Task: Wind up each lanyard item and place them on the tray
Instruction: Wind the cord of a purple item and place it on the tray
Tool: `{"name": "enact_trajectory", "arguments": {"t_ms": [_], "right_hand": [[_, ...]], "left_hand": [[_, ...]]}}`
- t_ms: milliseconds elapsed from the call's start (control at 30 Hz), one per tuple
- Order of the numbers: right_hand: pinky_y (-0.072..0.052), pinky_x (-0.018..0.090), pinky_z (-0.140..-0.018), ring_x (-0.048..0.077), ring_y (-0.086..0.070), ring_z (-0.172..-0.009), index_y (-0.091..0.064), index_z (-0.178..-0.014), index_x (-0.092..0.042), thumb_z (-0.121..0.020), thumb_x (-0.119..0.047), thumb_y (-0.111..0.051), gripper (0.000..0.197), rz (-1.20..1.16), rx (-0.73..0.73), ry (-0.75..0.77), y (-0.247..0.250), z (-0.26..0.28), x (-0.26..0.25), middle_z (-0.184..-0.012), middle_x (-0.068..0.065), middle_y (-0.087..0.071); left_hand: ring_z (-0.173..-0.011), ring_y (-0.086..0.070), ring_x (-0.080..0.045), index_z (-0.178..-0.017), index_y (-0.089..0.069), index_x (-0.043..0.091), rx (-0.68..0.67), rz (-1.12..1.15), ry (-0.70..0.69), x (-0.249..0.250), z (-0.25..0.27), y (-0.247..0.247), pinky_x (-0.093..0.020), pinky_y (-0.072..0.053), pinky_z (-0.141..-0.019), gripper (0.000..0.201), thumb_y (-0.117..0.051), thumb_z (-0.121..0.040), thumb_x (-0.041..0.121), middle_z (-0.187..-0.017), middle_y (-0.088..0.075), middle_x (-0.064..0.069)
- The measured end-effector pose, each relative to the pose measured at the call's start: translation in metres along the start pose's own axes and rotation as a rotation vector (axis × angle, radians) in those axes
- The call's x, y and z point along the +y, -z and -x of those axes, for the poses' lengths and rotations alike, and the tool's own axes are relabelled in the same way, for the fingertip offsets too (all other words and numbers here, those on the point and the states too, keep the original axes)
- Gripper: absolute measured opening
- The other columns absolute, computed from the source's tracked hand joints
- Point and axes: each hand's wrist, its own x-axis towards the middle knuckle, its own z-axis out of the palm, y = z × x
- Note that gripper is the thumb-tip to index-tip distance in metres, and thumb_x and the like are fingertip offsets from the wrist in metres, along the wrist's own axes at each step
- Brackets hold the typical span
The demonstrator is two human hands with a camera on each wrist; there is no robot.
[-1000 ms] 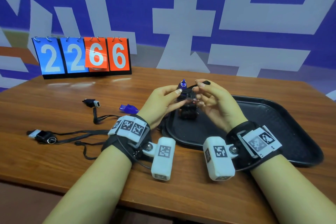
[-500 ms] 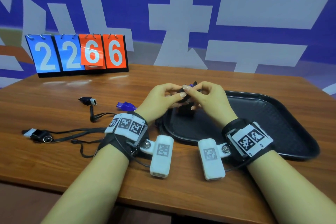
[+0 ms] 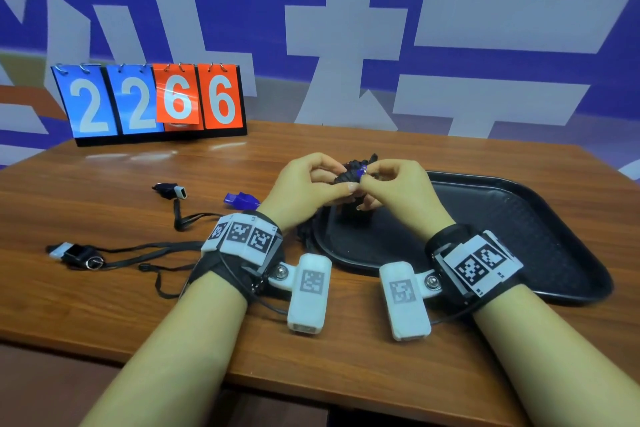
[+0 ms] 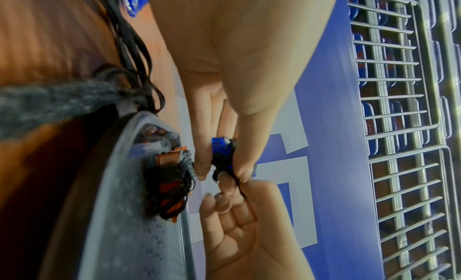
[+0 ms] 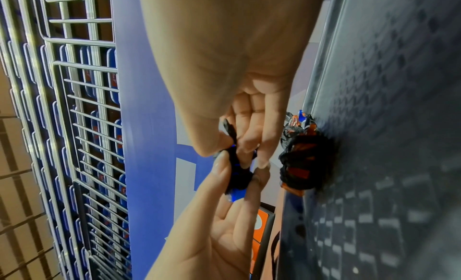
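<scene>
Above the tray's (image 3: 571,274) near edge, both hands wind a blue whistle (image 4: 220,148).
Left hand (image 3: 304,191) pinches the bundle, right hand (image 3: 398,189) pinches the cord end; better to keep the cord tight while tucking.

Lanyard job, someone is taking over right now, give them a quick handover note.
Left hand and right hand both pinch the blue whistle bundle, its cord nearly wound, above the tray.
Done: one wound orange bundle lies in the tray.
Left: finish this bundle and set it down, then wind the blue whistle, the black-and-white item and the item nearest the table's left edge, all loose on the table.
</scene>
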Motion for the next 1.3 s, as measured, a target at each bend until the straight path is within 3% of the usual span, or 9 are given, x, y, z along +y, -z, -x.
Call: {"name": "enact_trajectory", "arguments": {"t_ms": [133,267,400,500,600,900,1067,1167,1300], "right_hand": [[-0.058,0.026,-0.056,0.022,-0.067,-0.059,-0.069,-0.086,-0.001,-0.088,-0.005,-0.063,0.007,0.037,0.018,0.046,0.0009,-0.0015,0.0030,-0.077,0.027,-0.066],[-0.054,0.025,-0.055,0.014,-0.066,-0.047,-0.067,-0.081,-0.006,-0.086,-0.007,-0.064,0.006,0.151,0.039,0.058,0.0034,-0.0012,0.0040,-0.061,0.008,-0.064],[-0.049,0.018,-0.047,0.008,-0.062,-0.042,-0.065,-0.080,-0.007,-0.084,-0.005,-0.065,0.004,0.167,0.041,0.043,0.0013,-0.0010,0.0017,-0.065,0.011,-0.063],[-0.043,0.011,-0.045,0.004,-0.060,-0.041,-0.064,-0.084,-0.003,-0.084,-0.001,-0.063,0.002,0.151,0.010,0.028,0.0011,0.0002,-0.0006,-0.066,0.011,-0.062],[-0.045,0.013,-0.047,0.008,-0.064,-0.045,-0.066,-0.086,-0.003,-0.085,-0.002,-0.064,0.003,0.162,0.002,0.033,0.0014,0.0007,-0.0006,-0.066,0.010,-0.066],[-0.046,0.014,-0.047,0.011,-0.068,-0.049,-0.067,-0.082,-0.004,-0.084,-0.005,-0.067,0.002,0.249,-0.021,0.043,0.0016,-0.0005,-0.0004,-0.062,0.003,-0.070],[-0.047,0.014,-0.048,0.010,-0.066,-0.046,-0.067,-0.077,-0.005,-0.082,-0.014,-0.070,0.010,0.353,-0.008,0.020,0.0013,-0.0014,0.0011,-0.064,0.006,-0.069],[-0.052,0.019,-0.050,0.014,-0.064,-0.049,-0.070,-0.084,0.000,-0.087,-0.009,-0.065,0.010,0.152,-0.046,-0.081,0.0018,-0.0015,-0.0006,-0.065,0.006,-0.069],[-0.061,0.028,-0.066,0.012,-0.059,-0.058,-0.067,-0.100,0.009,-0.092,-0.002,-0.063,0.014,-0.241,-0.101,-0.167,0.0051,-0.0002,0.0018,-0.075,0.012,-0.068]], "left_hand": [[-0.093,-0.074,-0.013,-0.125,-0.066,0.011,-0.046,-0.012,-0.061,0.0022,0.0009,-0.0008,-0.025,-0.058,-0.082,0.043,-0.078,-0.083,0.009,-0.101,-0.076,-0.007],[-0.093,-0.073,-0.012,-0.116,-0.072,0.009,-0.054,-0.015,-0.076,0.0011,0.0009,-0.0019,-0.021,-0.057,-0.078,0.035,-0.078,-0.082,0.007,-0.104,-0.076,-0.003],[-0.089,-0.073,-0.011,-0.111,-0.070,0.014,-0.094,0.072,-0.023,-0.0009,0.0012,-0.0040,-0.019,-0.056,-0.076,0.029,-0.073,-0.085,0.002,-0.098,-0.076,0.000],[-0.092,-0.074,-0.017,-0.115,-0.069,0.003,-0.142,0.223,0.055,-0.0010,0.0019,-0.0042,-0.019,-0.056,-0.076,0.023,-0.064,-0.092,0.002,-0.100,-0.076,-0.006],[-0.094,-0.073,-0.018,-0.117,-0.067,-0.004,-0.139,0.291,0.102,0.0007,0.0023,-0.0035,-0.020,-0.057,-0.077,0.025,-0.063,-0.093,0.003,-0.102,-0.075,-0.009],[-0.088,-0.072,-0.023,-0.102,-0.069,-0.006,0.007,0.143,0.104,-0.0015,0.0002,-0.0058,-0.027,-0.060,-0.069,0.021,-0.074,-0.085,0.004,-0.104,-0.070,-0.025],[-0.082,-0.072,-0.017,-0.086,-0.072,0.008,-0.014,0.048,0.100,-0.0016,0.0006,-0.0047,-0.027,-0.060,-0.068,0.010,-0.075,-0.083,-0.001,-0.089,-0.072,-0.014],[-0.081,-0.073,-0.019,-0.091,-0.073,0.001,-0.027,0.133,0.136,-0.0002,0.0012,-0.0024,-0.028,-0.061,-0.070,0.009,-0.073,-0.083,-0.002,-0.089,-0.073,-0.015],[-0.083,-0.073,-0.026,-0.102,-0.069,-0.011,0.048,0.269,0.174,0.0016,0.0020,-0.0016,-0.030,-0.062,-0.072,0.019,-0.071,-0.085,-0.004,-0.102,-0.071,-0.025]]}}
